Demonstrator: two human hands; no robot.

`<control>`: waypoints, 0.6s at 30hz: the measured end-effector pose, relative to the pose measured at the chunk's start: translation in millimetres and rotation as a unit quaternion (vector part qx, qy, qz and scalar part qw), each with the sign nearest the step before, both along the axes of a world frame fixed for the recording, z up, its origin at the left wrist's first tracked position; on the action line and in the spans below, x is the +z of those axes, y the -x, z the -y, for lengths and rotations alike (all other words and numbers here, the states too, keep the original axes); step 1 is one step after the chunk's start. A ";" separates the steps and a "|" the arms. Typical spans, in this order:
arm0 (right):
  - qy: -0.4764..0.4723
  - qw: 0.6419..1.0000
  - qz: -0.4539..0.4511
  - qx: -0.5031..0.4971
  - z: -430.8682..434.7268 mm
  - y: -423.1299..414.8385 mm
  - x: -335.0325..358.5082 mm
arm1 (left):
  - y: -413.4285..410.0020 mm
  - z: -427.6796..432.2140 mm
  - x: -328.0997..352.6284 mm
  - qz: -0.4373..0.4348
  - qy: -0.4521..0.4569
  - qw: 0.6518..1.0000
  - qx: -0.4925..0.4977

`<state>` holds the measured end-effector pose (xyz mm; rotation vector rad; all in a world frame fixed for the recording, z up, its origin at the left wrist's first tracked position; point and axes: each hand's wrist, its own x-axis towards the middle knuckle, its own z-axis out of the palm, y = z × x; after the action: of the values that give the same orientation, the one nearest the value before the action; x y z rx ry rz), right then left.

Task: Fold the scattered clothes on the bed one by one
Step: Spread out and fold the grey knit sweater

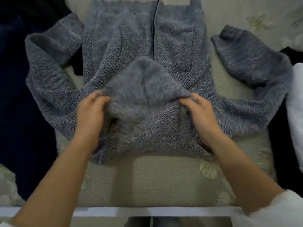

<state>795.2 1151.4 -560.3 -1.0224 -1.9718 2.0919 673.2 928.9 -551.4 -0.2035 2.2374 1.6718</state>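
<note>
A grey knitted zip hoodie (141, 40) lies flat on the bed, front up, hem far from me, both sleeves spread to the sides. Its hood (144, 82) is turned over onto the chest. My left hand (91, 110) pinches the hood's left edge. My right hand (199, 112) pinches its right edge. The left sleeve (47, 63) bends back toward the body; the right sleeve (250, 63) curves out to the right.
Dark navy clothing (19, 95) is heaped along the left side of the bed. A black garment (282, 145) and something white (296, 112) lie at the right. The beige patterned bedspread (147, 181) shows in front of me, ending at a white edge (147, 212).
</note>
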 end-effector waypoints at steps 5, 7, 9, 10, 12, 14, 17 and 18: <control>-0.117 0.984 0.135 0.013 -18.8 18.0 -22.1 | 16.8 -14.3 -13.5 -0.041 0.206 0.977 -0.036; -0.331 0.906 0.239 0.110 -17.0 14.7 -38.0 | 0.3 -27.8 -21.3 -0.101 0.358 0.921 -0.114; -0.400 0.883 0.210 0.126 -13.7 9.9 -45.3 | -17.9 -45.4 -25.8 -0.211 0.360 0.887 -0.199; -0.418 0.885 0.173 0.112 -12.8 7.8 -46.3 | -25.0 -54.9 -29.5 -0.244 0.354 0.867 -0.250; -0.453 0.877 0.125 0.099 -12.9 5.8 -45.6 | -33.8 -71.7 -43.2 -0.255 0.365 0.834 -0.327; -0.456 0.875 0.119 0.113 -15.5 1.7 -43.2 | -33.6 -87.7 -57.9 -0.206 0.392 0.817 -0.369; -0.424 0.894 0.117 0.088 -35.6 -12.0 -34.1 | -25.8 -104.7 -75.1 -0.119 0.431 0.802 -0.397; -0.418 0.900 0.114 0.059 -48.4 -19.9 -28.2 | -24.7 -110.4 -76.5 -0.102 0.425 0.811 -0.388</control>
<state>815.1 1199.8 -588.5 -0.9697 -2.6889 0.9381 698.0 1039.3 -627.9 0.6400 2.5356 0.2288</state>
